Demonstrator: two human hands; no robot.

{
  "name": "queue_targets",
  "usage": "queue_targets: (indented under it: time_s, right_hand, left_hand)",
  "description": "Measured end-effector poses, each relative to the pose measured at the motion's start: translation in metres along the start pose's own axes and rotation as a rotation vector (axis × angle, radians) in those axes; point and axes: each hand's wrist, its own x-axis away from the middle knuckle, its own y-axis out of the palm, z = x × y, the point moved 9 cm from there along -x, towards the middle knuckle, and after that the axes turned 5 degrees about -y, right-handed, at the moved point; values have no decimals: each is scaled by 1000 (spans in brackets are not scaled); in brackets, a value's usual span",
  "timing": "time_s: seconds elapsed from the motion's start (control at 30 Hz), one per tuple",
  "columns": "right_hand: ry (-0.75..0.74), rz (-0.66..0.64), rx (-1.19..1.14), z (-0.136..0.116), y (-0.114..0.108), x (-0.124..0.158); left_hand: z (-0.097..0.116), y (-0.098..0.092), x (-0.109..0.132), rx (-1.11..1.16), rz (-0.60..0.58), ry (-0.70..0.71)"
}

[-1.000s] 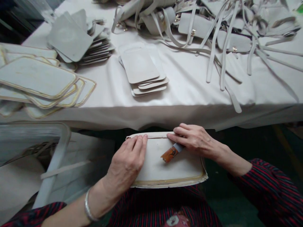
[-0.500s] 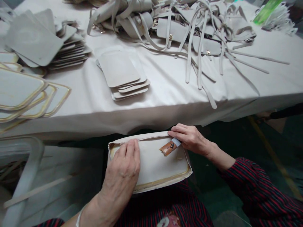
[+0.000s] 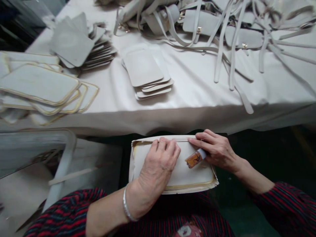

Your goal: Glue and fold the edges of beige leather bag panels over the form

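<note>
In front of me is a cream, box-shaped bag piece [image 3: 190,177] with upright walls and yellowish glue along its inner border. My left hand [image 3: 158,164] lies across it, fingers bent and closed at the seam by the far wall. On the right, my right hand [image 3: 217,148] has its fingertips on the same far edge. A short flat strip with an orange-brown picture and a pale end [image 3: 195,158] juts from under its palm. Its exact kind is unclear.
A cloth-covered table [image 3: 187,95] spans the front. On it are glue-edged panels [image 3: 41,85], rounded grey panels [image 3: 74,42], a small panel stack [image 3: 145,67], and bags with straps [image 3: 202,23]. A plastic bin [image 3: 65,158] stands at lower left.
The view has shifted left, so everything appears further right. My left hand has slid right along the far seam, closer to my right hand, its fingers now more bent.
</note>
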Motion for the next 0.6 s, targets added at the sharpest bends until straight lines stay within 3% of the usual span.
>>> queue_targets:
  time_s: [0.2,0.4,0.5,0.6]
  right_hand:
    - [-38,37,25,-2,1,-3]
    - [-14,-109,74,-9,3,-14]
    - [124,-179,-74,0,-2,-28]
    - [387,-1,-418,17,-15,-51]
  left_hand:
    - [-49,19,39,-60,-52,-30]
    - [-49,17,45,-19,-28,-118]
    - [-45,11,41,-30,-29,-178]
    - [-43,7,40,-21,-4,-229]
